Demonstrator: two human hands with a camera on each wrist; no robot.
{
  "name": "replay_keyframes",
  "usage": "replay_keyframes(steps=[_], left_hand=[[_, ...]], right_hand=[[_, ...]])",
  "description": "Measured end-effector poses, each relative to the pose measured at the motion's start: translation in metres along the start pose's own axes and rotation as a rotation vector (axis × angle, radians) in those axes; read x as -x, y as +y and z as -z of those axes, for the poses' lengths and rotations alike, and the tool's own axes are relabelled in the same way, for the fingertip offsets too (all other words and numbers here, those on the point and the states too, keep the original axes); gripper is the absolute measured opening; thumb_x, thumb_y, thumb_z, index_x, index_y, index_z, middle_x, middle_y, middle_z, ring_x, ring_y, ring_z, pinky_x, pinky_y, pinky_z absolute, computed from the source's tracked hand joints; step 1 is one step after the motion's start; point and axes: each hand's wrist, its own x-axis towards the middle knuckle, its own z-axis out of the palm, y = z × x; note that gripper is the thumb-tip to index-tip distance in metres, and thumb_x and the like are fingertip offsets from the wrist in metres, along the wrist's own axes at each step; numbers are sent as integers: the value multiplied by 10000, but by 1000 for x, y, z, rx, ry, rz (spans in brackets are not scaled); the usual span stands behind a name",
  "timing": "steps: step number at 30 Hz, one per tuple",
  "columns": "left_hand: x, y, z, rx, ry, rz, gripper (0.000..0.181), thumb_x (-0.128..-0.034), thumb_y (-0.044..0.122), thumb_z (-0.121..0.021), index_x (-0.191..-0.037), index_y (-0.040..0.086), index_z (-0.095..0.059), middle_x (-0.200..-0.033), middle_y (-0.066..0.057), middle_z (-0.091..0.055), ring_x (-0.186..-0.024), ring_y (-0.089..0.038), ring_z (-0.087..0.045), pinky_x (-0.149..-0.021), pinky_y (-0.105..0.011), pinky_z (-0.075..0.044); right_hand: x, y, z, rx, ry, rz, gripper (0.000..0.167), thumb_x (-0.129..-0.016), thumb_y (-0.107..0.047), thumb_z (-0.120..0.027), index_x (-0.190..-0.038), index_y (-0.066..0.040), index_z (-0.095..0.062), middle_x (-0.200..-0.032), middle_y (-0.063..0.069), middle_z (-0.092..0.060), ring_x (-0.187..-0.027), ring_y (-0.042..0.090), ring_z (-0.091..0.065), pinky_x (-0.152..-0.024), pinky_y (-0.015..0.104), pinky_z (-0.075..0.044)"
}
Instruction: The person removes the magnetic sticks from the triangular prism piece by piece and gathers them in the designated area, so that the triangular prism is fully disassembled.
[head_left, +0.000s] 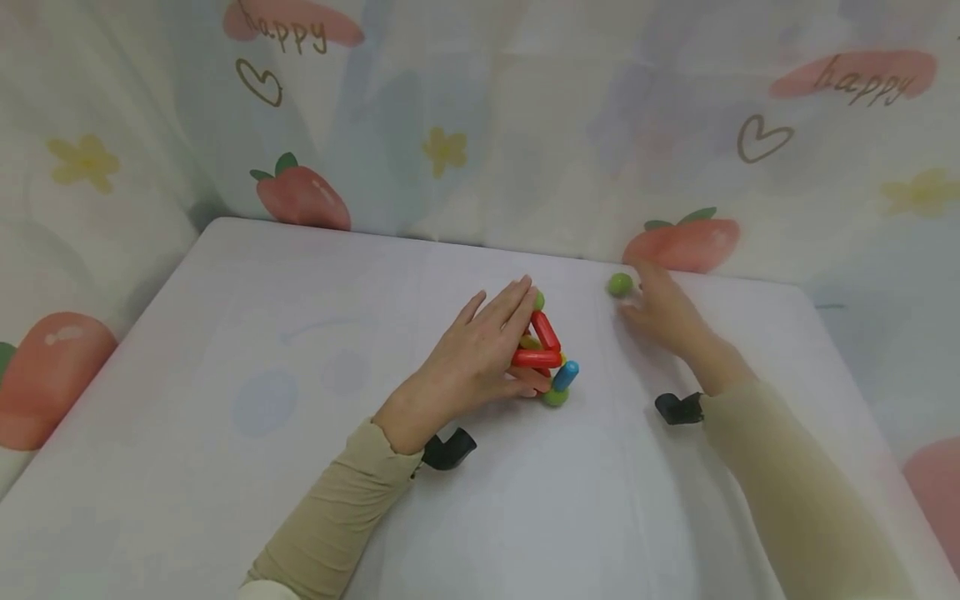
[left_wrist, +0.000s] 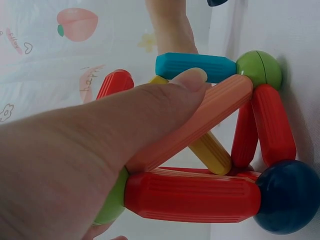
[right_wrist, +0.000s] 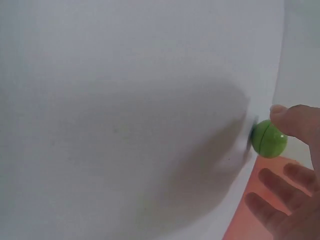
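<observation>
My left hand (head_left: 474, 348) holds a small frame of building rods and balls (head_left: 537, 358) on the table, fingers along its far side and thumb on the near side. In the left wrist view the thumb lies on an orange-red rod (left_wrist: 220, 102). Around it are a blue rod (left_wrist: 200, 65), a red rod (left_wrist: 192, 197), a yellow rod (left_wrist: 212, 154), a green ball (left_wrist: 257, 68) and a dark blue ball (left_wrist: 286, 196). To the right, my right hand (head_left: 663, 312) is beside a loose green ball (head_left: 620, 285), thumb and fingers spread. The right wrist view shows this ball (right_wrist: 270, 140) near the thumb tip; contact is unclear.
A white cloth covers the table (head_left: 315, 467). Its far edge meets a patterned curtain (head_left: 525, 150) just behind the loose ball. Black wrist attachments (head_left: 450, 450) show at both sleeves.
</observation>
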Motion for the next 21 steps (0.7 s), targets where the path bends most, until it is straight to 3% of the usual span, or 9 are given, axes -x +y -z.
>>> replay_keyframes(steps=[6,13,21], left_hand=[[0,-2,-1,4,2,-1,1119,-774,544,-794,-1578,51,-192,-1660,-80,-199,-1536,-205,-206,-1247,-466,-200],[-1,-2,-3,8,2,3,1108,-782,566,-776,-1577,55,-198,-1662,-75,-197,-1537,-196,-201,-1249,-463,-194],[-1,-2,-1,6,-15,8,1116,-779,560,-780,-1579,52,-190,-1665,-75,-185,-1541,-200,-191,-1251,-465,-186]], right_hand=[[11,-15,-3,7,55,12,758,-927,-76,-657,-1540,-22,-215,-1475,272,-348,-1329,430,-365,-1131,628,-317],[30,-34,-16,-73,169,40,699,-926,-64,-644,-1519,-12,-276,-1491,242,-353,-1357,388,-348,-1140,608,-323],[54,-54,-33,-90,259,66,676,-928,-77,-646,-1508,-22,-304,-1427,238,-445,-1251,404,-477,-1045,602,-432]])
